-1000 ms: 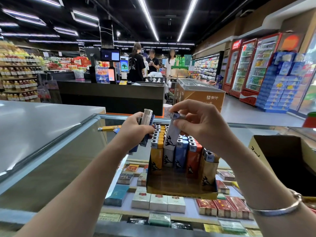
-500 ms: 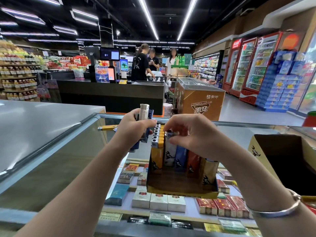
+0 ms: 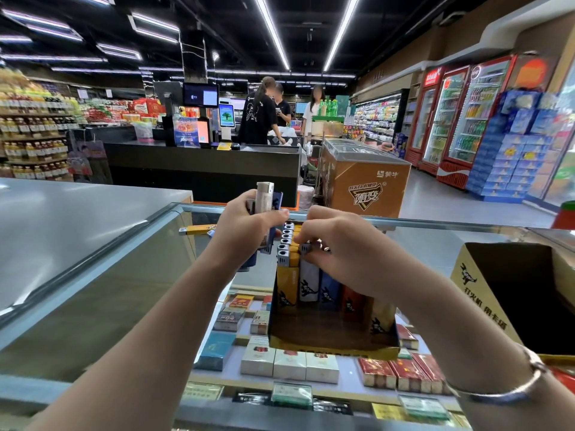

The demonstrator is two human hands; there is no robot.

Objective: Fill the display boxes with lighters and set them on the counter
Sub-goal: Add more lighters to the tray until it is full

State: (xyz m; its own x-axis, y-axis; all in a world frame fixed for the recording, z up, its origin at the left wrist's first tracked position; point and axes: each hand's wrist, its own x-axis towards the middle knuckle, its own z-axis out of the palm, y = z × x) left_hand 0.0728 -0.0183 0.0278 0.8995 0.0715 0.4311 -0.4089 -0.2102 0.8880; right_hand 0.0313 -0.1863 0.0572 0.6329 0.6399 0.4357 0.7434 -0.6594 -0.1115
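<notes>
Lighters stand upright in the display box (image 3: 333,345), which sits on the glass counter (image 3: 435,244) and serves as the landmark for everything else. Along the box's left wall runs a full row of yellow lighters (image 3: 287,244), metal tops lined up front to back; just right of it the front of the next rows shows a white lighter (image 3: 308,283), then a blue, a red and a tan one leaning at the right end. The right hand (image 3: 348,244) hovers over the top of the white one, fingertips curled down and pinched on its cap, apparently pressing it home. The left hand (image 3: 249,225), just left of the box and above its rim, is closed around a small bundle of spare lighters (image 3: 264,197), a pale one poking up highest. The front of the box floor is bare brown card, so by my reckoning filling is perhaps half done; how deep the rows behind the right hand go is hidden. Well right of the box stands an open yellow carton (image 3: 476,284), its inside dark. Left to do: seat the held bundle, fill the bare front, then attend to any other boxes.
</notes>
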